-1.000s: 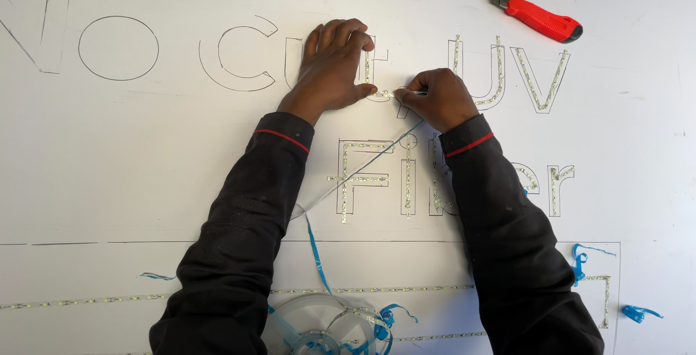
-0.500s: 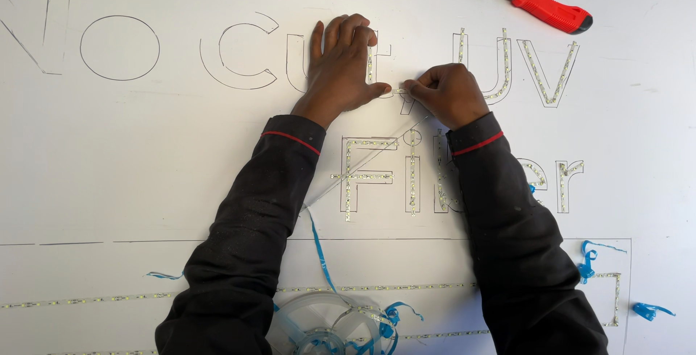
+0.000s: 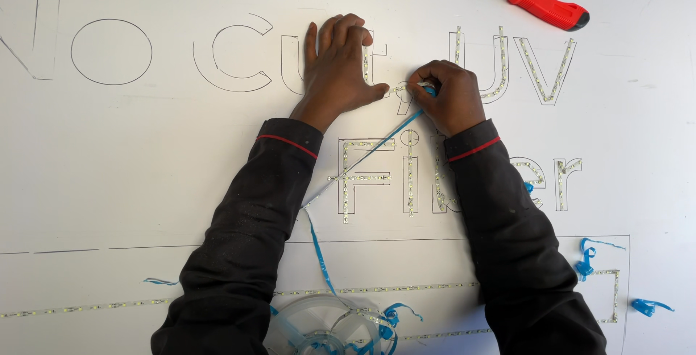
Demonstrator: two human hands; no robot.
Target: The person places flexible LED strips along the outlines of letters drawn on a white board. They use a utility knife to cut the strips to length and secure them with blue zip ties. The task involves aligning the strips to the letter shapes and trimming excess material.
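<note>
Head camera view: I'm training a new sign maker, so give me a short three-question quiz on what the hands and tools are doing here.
1. True or false: the left hand lies flat on the white board.
2. What does the right hand pinch? A) the red utility knife B) the end of the LED strip C) a blue scrap
3. Where does the red utility knife lie relative to the hands?

Key
1. True: palm down, fingers spread beside the right hand.
2. B: the LED strip runs from its fingertips down toward the clear reel.
3. Up and to the right, on the board, untouched.
</note>
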